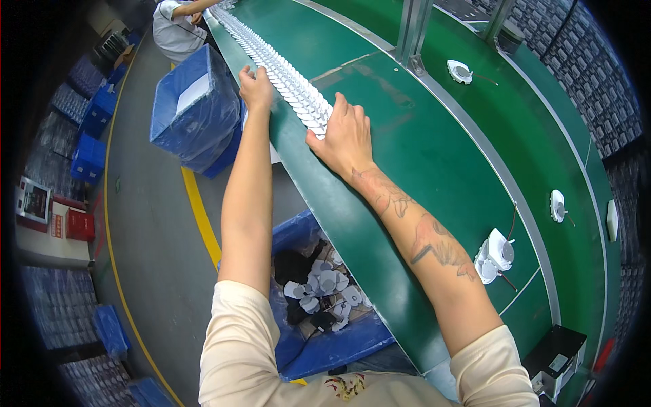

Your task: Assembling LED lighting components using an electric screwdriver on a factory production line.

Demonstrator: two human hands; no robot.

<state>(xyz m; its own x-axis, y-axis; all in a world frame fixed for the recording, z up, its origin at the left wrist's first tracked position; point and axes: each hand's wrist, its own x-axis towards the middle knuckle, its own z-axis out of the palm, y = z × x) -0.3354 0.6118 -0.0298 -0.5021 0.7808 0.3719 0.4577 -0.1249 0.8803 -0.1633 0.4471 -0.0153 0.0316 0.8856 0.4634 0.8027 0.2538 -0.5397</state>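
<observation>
A long row of white plastic parts, nested against each other, runs along the green bench toward the far end. My right hand closes round the near end of this row, thumb on the near left side and fingers on the right. Beside the row, over the bench's left edge, is my left hand, fingers partly curled and apart, with nothing visible in it. To the right, by my right forearm, a white round-bodied unit with a thin wire rests on the bench.
Below the bench edge stands a blue bin with loose white and black parts. A plastic-wrapped blue crate is on the left floor. Another person works at the far end. More white units lie on the green belt beyond the metal rail.
</observation>
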